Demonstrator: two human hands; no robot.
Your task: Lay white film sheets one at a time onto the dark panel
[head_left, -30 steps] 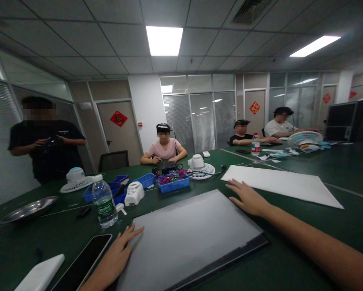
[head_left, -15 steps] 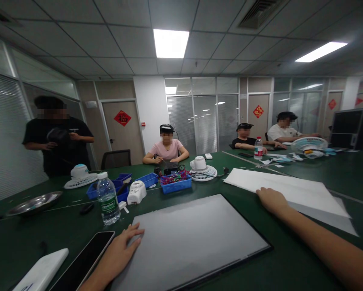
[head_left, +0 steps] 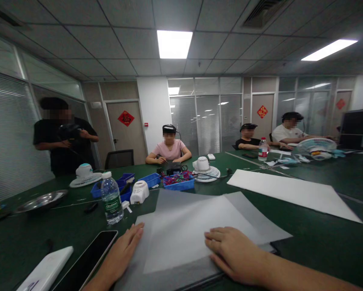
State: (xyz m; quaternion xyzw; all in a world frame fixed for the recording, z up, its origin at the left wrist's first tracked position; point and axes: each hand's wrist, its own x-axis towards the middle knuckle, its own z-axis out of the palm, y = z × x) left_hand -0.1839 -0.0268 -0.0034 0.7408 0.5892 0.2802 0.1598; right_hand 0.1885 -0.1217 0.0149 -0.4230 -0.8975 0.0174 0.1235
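Note:
A grey flat panel with a black edge lies before me on the green table. Thin translucent sheets cover most of it, overlapping askew, one corner reaching past the panel's right side. My left hand rests with outstretched fingers on the panel's left edge, beside a black-screened phone. On top of the sheets, near their front, my right hand lies flat with its fingers extended. To the right is a long white sheet or stack of sheets, which neither hand touches.
A water bottle stands beyond my left hand, near a white plastic housing. Blue bins hold wires and parts. White fan parts, a metal dish and a white slab lie around. Other people are across the table.
My right hand has moved left from the white stack to the panel. Translucent sheets now cover the panel, which was bare before. My left hand stays at its left edge.

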